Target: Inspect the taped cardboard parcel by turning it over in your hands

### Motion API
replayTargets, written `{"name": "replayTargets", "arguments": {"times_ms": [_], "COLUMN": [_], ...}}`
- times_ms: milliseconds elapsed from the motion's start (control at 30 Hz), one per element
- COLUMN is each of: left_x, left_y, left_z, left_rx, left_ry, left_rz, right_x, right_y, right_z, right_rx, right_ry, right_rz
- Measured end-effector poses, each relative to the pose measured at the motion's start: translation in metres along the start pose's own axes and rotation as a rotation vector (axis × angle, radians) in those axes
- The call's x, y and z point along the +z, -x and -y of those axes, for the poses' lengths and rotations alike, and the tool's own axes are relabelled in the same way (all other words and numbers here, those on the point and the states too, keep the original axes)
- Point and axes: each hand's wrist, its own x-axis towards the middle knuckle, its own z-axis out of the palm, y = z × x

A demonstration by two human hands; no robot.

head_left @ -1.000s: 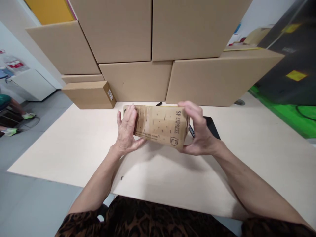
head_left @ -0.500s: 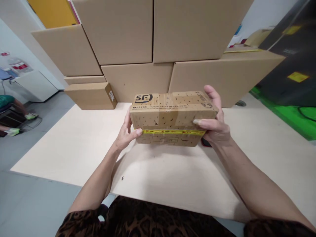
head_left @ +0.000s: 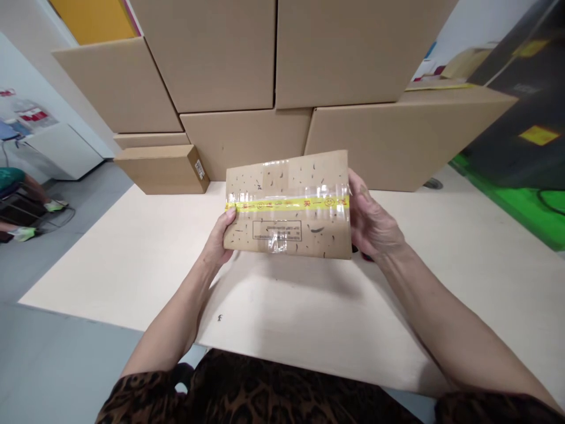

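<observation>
A brown cardboard box (head_left: 286, 229) with dark flecks, clear tape and a yellow tape strip with red print is held up over the pale table (head_left: 110, 253). Its taped side faces me, with a printed rectangle below the strip. My left hand (head_left: 218, 237) grips the left end, thumb on the yellow strip. At the right end, my right hand (head_left: 375, 227) presses its fingers against the box's side, partly hidden by it. A small dark object shows behind the box near my right hand.
Large cartons (head_left: 216, 53) are stacked along the back of the table. A smaller closed box (head_left: 161, 171) lies at the back left. A dark panel (head_left: 516, 106) with yellow labels stands at right. A seated person's legs (head_left: 37, 194) show at far left.
The box has tilted, so its printed top no longer shows and the taped side faces me. My right hand has moved from the top and front edges to the right end.
</observation>
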Motion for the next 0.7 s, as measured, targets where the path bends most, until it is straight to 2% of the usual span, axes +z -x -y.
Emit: {"name": "replayTargets", "arguments": {"times_ms": [233, 433, 567, 700], "left_x": [-0.01, -0.018, -0.016, -0.011], "left_y": [-0.007, -0.007, -0.003, 0.002], "left_z": [0.008, 0.014, 0.014, 0.013], "left_rx": [-0.094, -0.17, -0.178, -0.099], "left_ry": [-0.032, 0.016, 0.031, -0.051], "left_rz": [0.097, 0.046, 0.131, 0.236], "right_x": [0.0, 0.007, 0.011, 0.004], "right_y": [-0.004, -0.009, -0.006, -0.005], "right_z": [-0.001, 0.0, 0.003, -0.002], "right_rx": [0.076, 0.036, -0.013, -0.029], "right_ry": [-0.079, -0.123, -0.129, -0.141], "right_rz": [-0.115, -0.21, -0.351, -0.359]}}
